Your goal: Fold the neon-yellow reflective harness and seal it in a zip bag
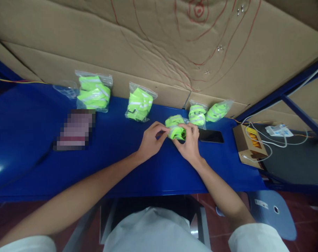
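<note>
A bundle of neon yellow-green reflective fabric (pixel 176 122), banded with silvery strips, is between my hands over the blue table. My right hand (pixel 188 141) grips its right side, thumb below and fingers over the top. At its left edge, my left hand (pixel 153 138) is closed in a pinch against the fabric. Clear plastic shows behind the bundle; whether it encloses the fabric I cannot tell. Just beyond my right hand stand two similar bundles in clear bags, one bagged bundle (pixel 197 114) upright and another bagged bundle (pixel 218 111) leaning right.
Farther left along the cardboard wall (pixel 69 42) are two more bagged bundles, a middle one (pixel 139 104) and a larger one (pixel 94 92). A dark phone (pixel 211 136) lies right of my hands. A cardboard box (pixel 247 143) with white cables and a blurred-out object (pixel 76 129) flank the work area.
</note>
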`<control>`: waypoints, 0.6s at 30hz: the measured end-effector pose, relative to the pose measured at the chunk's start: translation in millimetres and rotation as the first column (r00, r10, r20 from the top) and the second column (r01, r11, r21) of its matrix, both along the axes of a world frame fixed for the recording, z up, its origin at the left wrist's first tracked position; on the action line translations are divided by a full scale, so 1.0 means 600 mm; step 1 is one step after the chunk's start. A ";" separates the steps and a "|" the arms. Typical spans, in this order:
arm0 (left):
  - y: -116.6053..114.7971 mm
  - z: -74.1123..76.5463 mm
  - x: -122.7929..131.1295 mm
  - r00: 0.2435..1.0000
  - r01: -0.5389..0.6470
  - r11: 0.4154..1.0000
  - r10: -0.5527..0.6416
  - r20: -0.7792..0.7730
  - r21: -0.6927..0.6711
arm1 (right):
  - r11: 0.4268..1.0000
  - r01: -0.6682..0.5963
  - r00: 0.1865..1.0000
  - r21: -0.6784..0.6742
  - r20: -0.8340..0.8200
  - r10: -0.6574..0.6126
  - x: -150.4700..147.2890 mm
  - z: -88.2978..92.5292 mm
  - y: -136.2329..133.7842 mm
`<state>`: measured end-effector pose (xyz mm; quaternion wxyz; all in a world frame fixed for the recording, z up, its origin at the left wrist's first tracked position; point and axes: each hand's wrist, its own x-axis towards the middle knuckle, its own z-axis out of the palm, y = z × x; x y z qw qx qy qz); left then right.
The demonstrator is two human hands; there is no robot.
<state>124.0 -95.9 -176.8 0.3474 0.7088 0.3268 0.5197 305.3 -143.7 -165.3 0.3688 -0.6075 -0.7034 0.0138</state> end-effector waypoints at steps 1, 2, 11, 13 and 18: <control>-0.007 0.002 0.000 0.999 0.018 0.998 -0.016 -0.045 0.059 | 1.000 0.015 1.000 -0.001 0.006 -0.015 0.002 -0.001 0.001; -0.014 0.003 0.001 0.994 0.058 0.991 -0.046 -0.102 0.118 | 1.000 0.027 0.999 0.004 0.019 -0.027 0.005 -0.002 0.002; -0.024 0.021 -0.007 0.973 0.129 0.910 -0.039 -0.228 0.393 | 0.995 -0.104 0.993 -0.005 0.062 0.105 0.017 0.003 0.009; -0.015 0.030 -0.013 0.989 0.048 0.916 0.012 -0.147 0.397 | 0.987 -0.157 0.987 -0.015 -0.022 0.157 0.019 0.006 0.009; -0.022 0.034 -0.009 0.998 0.016 0.932 0.010 -0.069 0.362 | 0.996 -0.075 0.968 -0.051 -0.242 0.061 0.020 -0.009 0.011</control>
